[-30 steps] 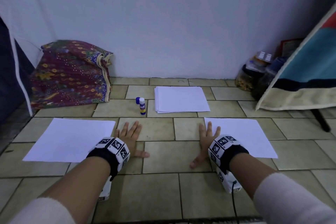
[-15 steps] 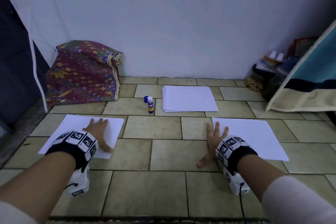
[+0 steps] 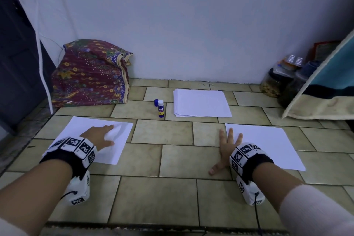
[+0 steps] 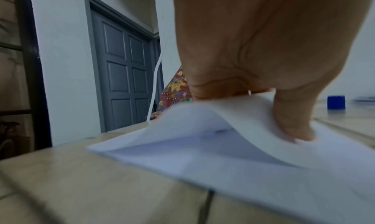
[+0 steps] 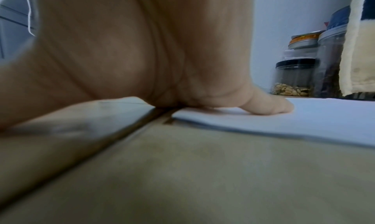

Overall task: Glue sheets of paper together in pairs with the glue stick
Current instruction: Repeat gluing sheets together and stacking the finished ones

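Note:
A white sheet (image 3: 76, 130) lies on the tiled floor at the left. My left hand (image 3: 101, 136) rests on its right part, and the left wrist view shows the fingers and thumb (image 4: 292, 128) pinching up a fold of this sheet (image 4: 202, 147). A second single sheet (image 3: 268, 145) lies at the right. My right hand (image 3: 227, 145) lies flat with spread fingers beside its left edge, the outer fingers (image 5: 270, 105) touching the paper (image 5: 314, 120). The glue stick (image 3: 161, 109) stands upright at the back with its blue cap (image 3: 156, 102) beside it, left of a stack of sheets (image 3: 201, 105).
A patterned cloth bundle (image 3: 90, 74) leans against the wall at back left, next to a dark door (image 3: 17, 63). Jars (image 3: 274, 84) and a hanging blanket (image 3: 325, 86) fill the back right corner. Bare tiles (image 3: 172, 159) run between the two single sheets.
My left hand has moved left from the bare tiles onto the left sheet and has pinched up a fold of it. The right hand has stayed flat in place.

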Tool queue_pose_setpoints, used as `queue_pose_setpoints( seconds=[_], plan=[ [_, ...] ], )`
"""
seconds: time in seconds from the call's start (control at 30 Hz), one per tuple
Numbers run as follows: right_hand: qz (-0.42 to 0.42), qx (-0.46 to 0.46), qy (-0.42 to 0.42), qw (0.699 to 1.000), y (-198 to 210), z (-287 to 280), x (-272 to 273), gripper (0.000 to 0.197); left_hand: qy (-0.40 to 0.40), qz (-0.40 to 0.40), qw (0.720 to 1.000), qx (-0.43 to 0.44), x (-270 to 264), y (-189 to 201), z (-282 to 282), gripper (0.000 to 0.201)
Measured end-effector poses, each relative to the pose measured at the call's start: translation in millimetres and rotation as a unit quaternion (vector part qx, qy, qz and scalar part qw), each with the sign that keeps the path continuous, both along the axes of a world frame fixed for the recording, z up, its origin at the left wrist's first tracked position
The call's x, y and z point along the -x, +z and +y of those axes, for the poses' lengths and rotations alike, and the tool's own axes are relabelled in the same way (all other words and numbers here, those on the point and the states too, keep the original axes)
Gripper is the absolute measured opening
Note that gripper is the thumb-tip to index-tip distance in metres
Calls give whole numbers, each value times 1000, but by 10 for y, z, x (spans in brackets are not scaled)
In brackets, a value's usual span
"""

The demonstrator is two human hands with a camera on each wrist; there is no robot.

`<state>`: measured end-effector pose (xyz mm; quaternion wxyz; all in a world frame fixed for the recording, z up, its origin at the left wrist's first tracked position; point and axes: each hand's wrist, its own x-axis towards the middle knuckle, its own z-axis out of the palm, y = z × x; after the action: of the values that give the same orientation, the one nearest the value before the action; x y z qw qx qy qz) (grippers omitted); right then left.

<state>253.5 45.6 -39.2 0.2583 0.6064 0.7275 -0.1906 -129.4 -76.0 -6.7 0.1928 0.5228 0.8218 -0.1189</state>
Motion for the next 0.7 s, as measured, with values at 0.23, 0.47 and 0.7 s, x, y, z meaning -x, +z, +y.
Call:
queue_pose_setpoints(
  seconds=[0.23, 0.47, 0.7],
  plan=[
    [-7, -4, 6, 1000, -4, 4, -4, 160, -33, 7, 999, -36, -280, 472, 224, 62],
    [-3, 2, 3, 1000, 16, 4, -3, 159, -131, -74, 988, -15, -1366, 576, 360, 75],
    [-2, 4, -1, 1000, -4, 41, -8, 161, -155, -99, 983, 23, -2062, 153, 440, 64]
  ],
)
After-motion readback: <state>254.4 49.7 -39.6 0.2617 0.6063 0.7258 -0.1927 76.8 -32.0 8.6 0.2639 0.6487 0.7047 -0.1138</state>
